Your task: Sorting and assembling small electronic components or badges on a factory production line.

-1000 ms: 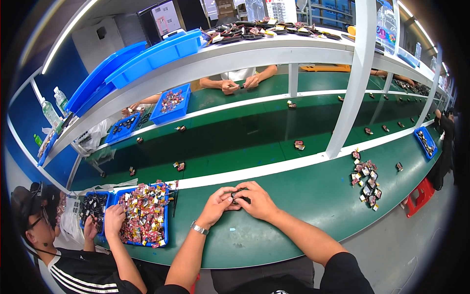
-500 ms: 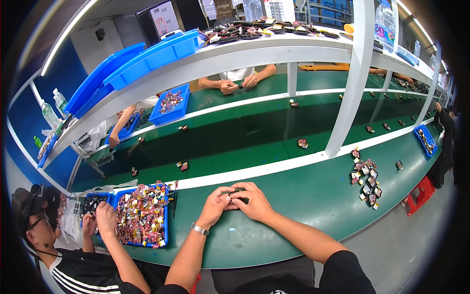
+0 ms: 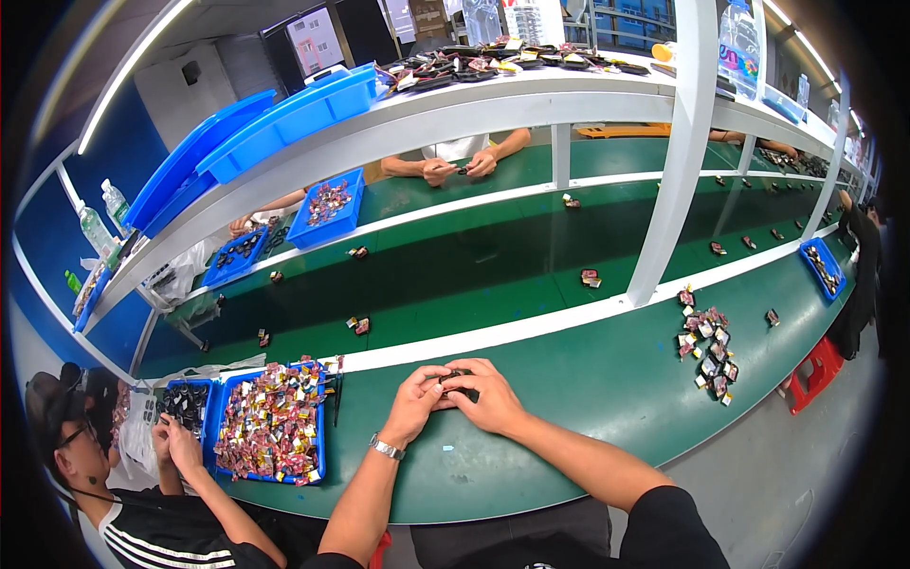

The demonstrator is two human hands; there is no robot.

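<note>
Green conveyor-style workbench [image 3: 569, 427] ran across the view, with a white-framed shelf rack above it and a darker green belt behind a white stripe. At the near edge, both hands met over a small dark component [image 3: 449, 379], which sat at the centre of the bench, roughly at 6 o'clock from the belt's midline.

Step in hand, as judged: a fine fitting or pressing operation on the small part, held between both sets of fingertips. The next move would call for steady thumb pressure and close alignment, since the part was mostly hidden by the fingers.

Left hand [image 3: 414, 403] was curled nearly closed, fingertips pinching the component from 9 o'clock; a metal wristwatch [image 3: 386, 447] sat on that wrist. Right hand [image 3: 488, 396] was likewise curled, gripping it from 3 o'clock. Both forearms angled inward from the lower edge.

A blue plastic tray of mixed red and yellow parts [image 3: 273, 427] lay at 9 o'clock; a loose pile of similar parts [image 3: 706, 341] lay at 2 o'clock
</note>
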